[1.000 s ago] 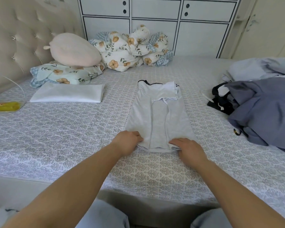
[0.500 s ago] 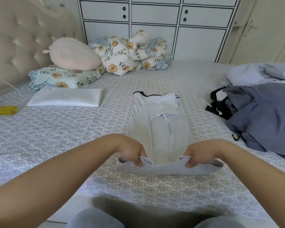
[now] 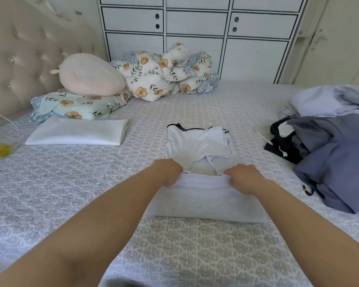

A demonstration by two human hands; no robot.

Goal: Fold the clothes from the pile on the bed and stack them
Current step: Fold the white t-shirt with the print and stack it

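Hands: left hand (image 3: pixel 168 172) and right hand (image 3: pixel 241 179) both pinching shirt (image 3: pixel 203 195) hem, frame centre | risk: uneven pull skews fold

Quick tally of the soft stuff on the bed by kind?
Folded garments: 1, white folded garment
Garments mid-fold: 1, light grey garment, held by left hand and right hand
Unfolded clothes piles: 1, clothes pile
Pillows/cushions: 2, pink cushion, floral pillow
Bundled quilts: 1, floral quilt
Total: 6
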